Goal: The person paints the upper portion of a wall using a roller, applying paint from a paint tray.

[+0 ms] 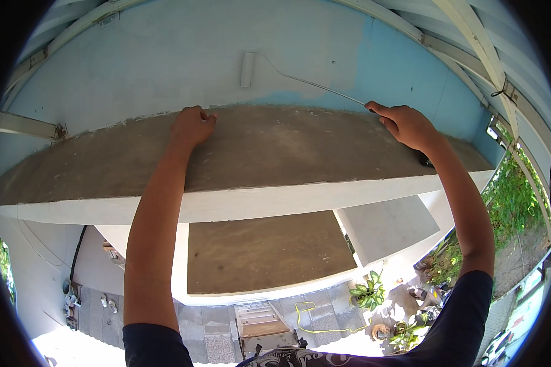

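Note:
My right hand (408, 125) is wrapped round the handle of a paint roller, its thin metal rod (324, 87) reaching leftward. The white roller sleeve (247, 69) stands nearly upright against the wall, on a pale painted area. Blue wall (398, 73) shows to the right and in a low strip under the rod. A dark handle end sticks out below my right wrist. My left hand (193, 125) is curled into a fist on the brown ledge (275, 147), close to the wall, with nothing visible in it; some fingers are hidden.
Below the ledge is a lower brown slab (269, 254) with a white edge, beside a grey slab (390, 226). Far down stand a wooden ladder (263, 324) and a potted plant (368, 292), with a yellow hose (306, 324). Roof beams (471, 37) slope at upper right.

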Demonstrator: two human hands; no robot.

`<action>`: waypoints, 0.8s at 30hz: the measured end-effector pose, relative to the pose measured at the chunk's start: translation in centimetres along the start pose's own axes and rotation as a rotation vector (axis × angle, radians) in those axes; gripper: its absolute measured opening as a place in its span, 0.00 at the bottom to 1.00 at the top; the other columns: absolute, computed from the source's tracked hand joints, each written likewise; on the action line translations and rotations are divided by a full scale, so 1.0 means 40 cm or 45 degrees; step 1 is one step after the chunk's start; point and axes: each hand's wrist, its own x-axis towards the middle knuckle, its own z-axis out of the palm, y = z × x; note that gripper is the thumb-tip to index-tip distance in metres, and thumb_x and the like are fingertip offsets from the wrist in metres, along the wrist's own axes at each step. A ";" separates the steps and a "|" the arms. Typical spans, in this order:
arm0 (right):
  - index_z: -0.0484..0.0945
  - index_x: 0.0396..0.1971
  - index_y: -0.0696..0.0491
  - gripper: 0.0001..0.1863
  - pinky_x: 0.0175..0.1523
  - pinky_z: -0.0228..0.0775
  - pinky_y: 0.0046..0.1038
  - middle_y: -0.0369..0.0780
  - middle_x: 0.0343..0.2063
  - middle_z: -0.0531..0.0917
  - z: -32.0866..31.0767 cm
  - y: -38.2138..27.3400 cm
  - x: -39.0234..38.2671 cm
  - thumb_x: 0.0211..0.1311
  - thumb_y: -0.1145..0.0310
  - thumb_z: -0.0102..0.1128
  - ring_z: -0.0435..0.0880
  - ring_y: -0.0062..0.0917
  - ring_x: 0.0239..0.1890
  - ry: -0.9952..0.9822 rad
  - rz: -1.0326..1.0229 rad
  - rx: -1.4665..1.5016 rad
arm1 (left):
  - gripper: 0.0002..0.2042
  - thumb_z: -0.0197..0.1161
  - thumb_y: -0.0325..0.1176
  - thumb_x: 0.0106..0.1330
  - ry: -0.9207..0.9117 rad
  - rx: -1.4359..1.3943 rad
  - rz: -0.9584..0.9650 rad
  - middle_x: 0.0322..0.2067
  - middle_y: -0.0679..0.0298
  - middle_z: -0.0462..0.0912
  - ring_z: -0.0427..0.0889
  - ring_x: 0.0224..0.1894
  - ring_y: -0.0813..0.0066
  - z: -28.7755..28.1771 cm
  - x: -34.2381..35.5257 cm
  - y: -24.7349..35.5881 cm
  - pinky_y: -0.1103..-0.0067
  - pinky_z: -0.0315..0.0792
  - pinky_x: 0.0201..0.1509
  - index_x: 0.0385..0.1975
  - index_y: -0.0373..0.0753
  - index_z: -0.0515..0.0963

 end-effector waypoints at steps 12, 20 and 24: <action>0.73 0.64 0.35 0.25 0.36 0.69 0.44 0.47 0.24 0.80 -0.056 0.288 -0.226 0.70 0.71 0.55 0.80 0.42 0.26 -0.081 0.200 -0.186 | 0.23 0.63 0.58 0.64 0.003 -0.002 0.018 0.51 0.54 0.83 0.81 0.56 0.54 0.008 0.020 -0.016 0.58 0.74 0.60 0.42 0.43 0.85; 0.74 0.63 0.38 0.25 0.39 0.70 0.44 0.47 0.26 0.81 -0.076 0.289 -0.222 0.68 0.74 0.56 0.82 0.41 0.29 -0.092 0.174 -0.224 | 0.24 0.63 0.58 0.64 0.011 -0.001 0.018 0.50 0.53 0.84 0.82 0.55 0.53 0.008 0.020 -0.010 0.58 0.74 0.59 0.42 0.42 0.84; 0.73 0.65 0.36 0.27 0.40 0.74 0.42 0.44 0.29 0.84 -0.025 0.208 -0.123 0.68 0.74 0.57 0.82 0.41 0.30 -0.036 0.006 -0.193 | 0.23 0.63 0.57 0.64 0.035 -0.010 0.000 0.50 0.53 0.83 0.82 0.55 0.54 0.003 0.010 0.004 0.58 0.74 0.58 0.41 0.42 0.84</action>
